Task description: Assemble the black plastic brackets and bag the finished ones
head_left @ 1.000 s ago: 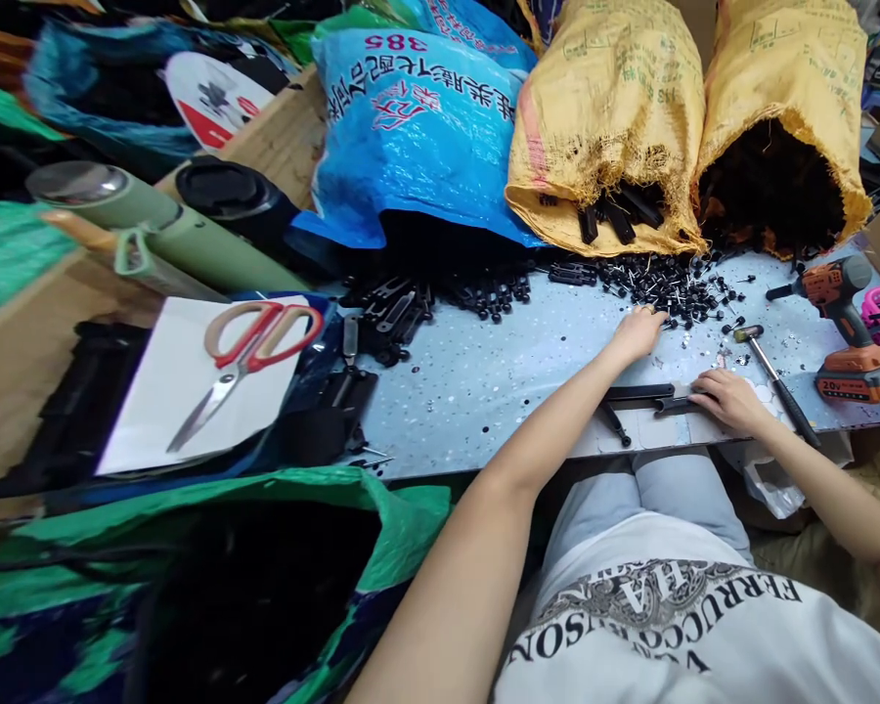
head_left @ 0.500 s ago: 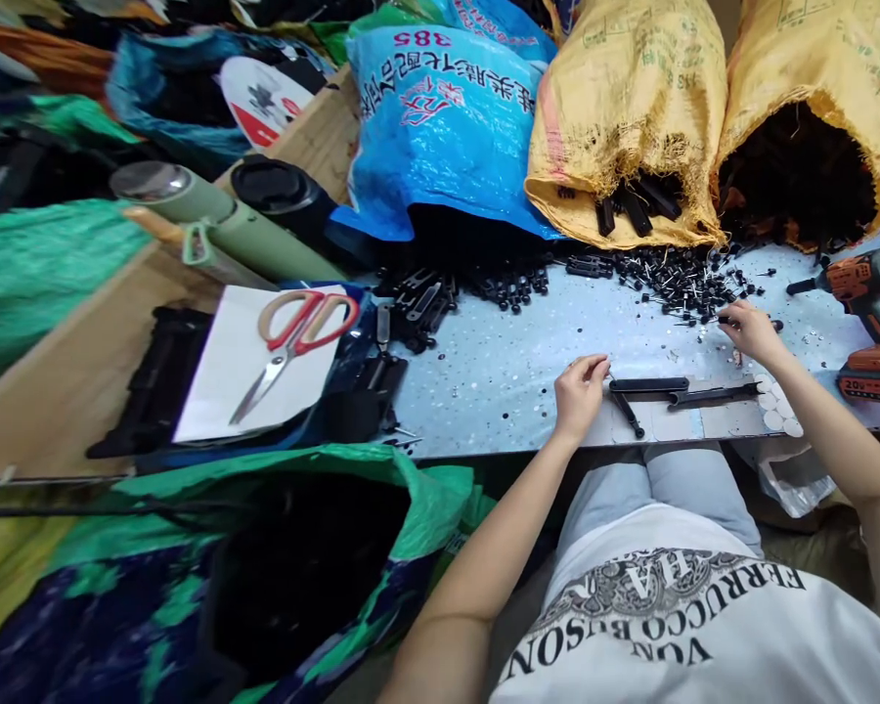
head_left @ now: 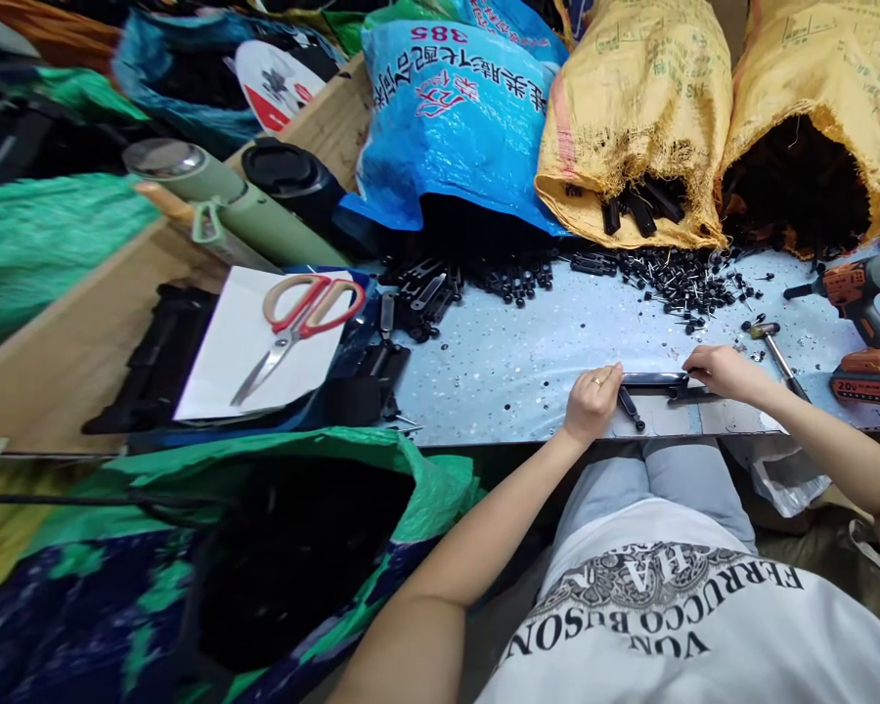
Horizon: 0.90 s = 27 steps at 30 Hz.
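On the counter point(head_left: 476, 386), near edge: left hand point(head_left: 591, 401) and right hand point(head_left: 723, 370) pinch a black bar point(head_left: 652, 379) at its ends; likely light, stiff; hold there.

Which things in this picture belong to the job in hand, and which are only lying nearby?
Likely the job: black bar, left hand and right hand at its ends; pins heaped beyond.
Seemingly lying about: scissors on paper; flask; perhaps drill and hammer, untouched.

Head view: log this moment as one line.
left hand: at left end of black bar | right hand: at its right end | hammer: untouched, left of drill
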Available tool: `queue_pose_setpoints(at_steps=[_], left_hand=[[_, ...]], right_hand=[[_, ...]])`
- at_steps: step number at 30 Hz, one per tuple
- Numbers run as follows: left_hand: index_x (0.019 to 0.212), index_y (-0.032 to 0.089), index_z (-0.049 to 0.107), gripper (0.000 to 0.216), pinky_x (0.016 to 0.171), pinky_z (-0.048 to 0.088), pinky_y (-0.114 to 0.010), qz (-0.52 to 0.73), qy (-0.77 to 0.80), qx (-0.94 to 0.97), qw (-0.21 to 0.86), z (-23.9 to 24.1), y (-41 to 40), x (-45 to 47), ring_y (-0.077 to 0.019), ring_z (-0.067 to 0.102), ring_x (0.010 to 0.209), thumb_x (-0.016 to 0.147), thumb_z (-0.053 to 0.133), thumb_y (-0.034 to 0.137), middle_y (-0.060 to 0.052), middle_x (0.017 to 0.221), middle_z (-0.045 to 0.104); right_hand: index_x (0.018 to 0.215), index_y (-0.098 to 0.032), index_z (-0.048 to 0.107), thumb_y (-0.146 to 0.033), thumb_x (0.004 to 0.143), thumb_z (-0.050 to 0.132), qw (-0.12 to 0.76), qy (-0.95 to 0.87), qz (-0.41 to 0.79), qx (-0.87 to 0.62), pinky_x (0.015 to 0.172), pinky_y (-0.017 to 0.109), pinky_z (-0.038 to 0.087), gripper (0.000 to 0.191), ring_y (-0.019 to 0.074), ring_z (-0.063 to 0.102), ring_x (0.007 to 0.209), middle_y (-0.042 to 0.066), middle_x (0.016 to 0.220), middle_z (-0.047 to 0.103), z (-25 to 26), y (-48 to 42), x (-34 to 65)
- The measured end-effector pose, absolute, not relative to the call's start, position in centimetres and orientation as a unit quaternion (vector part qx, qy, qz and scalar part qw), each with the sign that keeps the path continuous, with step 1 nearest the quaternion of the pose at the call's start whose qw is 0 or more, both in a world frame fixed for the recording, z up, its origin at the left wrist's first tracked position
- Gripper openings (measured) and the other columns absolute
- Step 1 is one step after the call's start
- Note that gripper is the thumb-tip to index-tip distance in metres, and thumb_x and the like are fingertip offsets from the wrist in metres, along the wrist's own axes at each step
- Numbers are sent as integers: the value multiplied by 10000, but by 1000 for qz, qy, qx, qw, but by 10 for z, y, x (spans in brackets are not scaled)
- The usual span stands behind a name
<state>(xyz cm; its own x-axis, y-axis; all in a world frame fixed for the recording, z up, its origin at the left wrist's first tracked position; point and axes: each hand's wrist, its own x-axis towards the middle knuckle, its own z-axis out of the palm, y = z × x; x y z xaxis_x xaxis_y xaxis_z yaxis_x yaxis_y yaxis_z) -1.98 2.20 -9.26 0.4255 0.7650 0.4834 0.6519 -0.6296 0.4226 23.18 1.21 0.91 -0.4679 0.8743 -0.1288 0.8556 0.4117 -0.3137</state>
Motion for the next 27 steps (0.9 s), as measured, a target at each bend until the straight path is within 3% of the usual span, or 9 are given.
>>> queue_pose_setpoints(at_steps=[4, 7, 9, 14, 17, 20, 27], left_hand=[[1049, 170, 614, 260, 772, 513, -367, 335, 397, 852, 72, -93, 23, -23, -213, 649, 919, 935, 390, 235, -140, 962, 683], [1057, 166, 609, 263, 771, 506, -369, 334, 393, 854, 71, -91, 25, -22, -211, 651, 904, 936, 384, 227, -136, 973, 685], [1071, 168, 602, 272, 788, 502, -367, 328, 390, 857, 80, -88, 25, -21, -207, 650, 915, 938, 372, 225, -130, 999, 682], [1123, 153, 566, 287, 883, 471, -366, 324, 499, 798, 92, -74, 5, -16, -217, 604, 1046, 922, 404, 277, -143, 1089, 647], [999, 145, 615, 292, 802, 487, -392, 219, 633, 733, 121, -63, -19, -4, -272, 642, 933, 861, 491, 370, -144, 938, 674], [850, 147, 656, 309, 698, 490, -380, 86, 669, 714, 189, -56, -33, 17, -286, 670, 783, 854, 467, 391, -133, 785, 686], [862, 118, 677, 365, 707, 481, -355, 37, 658, 729, 184, -55, -26, 28, -283, 672, 817, 873, 423, 379, -170, 841, 695]], right_hand=[[932, -171, 696, -22, 791, 485, -46, -865, 137, -480, 715, 242, 449, 294, 172, 646, 806, 78, 947, 693, 4, 11, 226], [990, -180, 681, -75, 821, 510, -54, -856, 130, -497, 736, 255, 465, 262, 185, 655, 831, 77, 936, 701, -3, 6, 226], [1081, -179, 646, -187, 871, 512, -5, -848, 124, -515, 780, 285, 482, 249, 201, 653, 897, 93, 1011, 691, -8, 2, 222], [1363, -207, 421, -397, 931, 428, 175, -883, 140, -413, 974, 356, 431, 471, 205, 503, 1204, 110, 1327, 519, -31, 2, 183], [1401, -203, 367, -387, 951, 381, 181, -885, 158, -399, 945, 341, 448, 486, 195, 532, 1154, 116, 1281, 552, -49, 9, 161], [1415, -205, 341, -351, 964, 353, 169, -877, 142, -428, 894, 325, 463, 475, 191, 562, 1067, 112, 1186, 598, -62, 12, 156], [1423, -175, 320, -162, 922, 377, 49, -895, 39, -441, 820, 337, 460, 504, 214, 550, 910, 127, 1078, 569, -73, 8, 160]])
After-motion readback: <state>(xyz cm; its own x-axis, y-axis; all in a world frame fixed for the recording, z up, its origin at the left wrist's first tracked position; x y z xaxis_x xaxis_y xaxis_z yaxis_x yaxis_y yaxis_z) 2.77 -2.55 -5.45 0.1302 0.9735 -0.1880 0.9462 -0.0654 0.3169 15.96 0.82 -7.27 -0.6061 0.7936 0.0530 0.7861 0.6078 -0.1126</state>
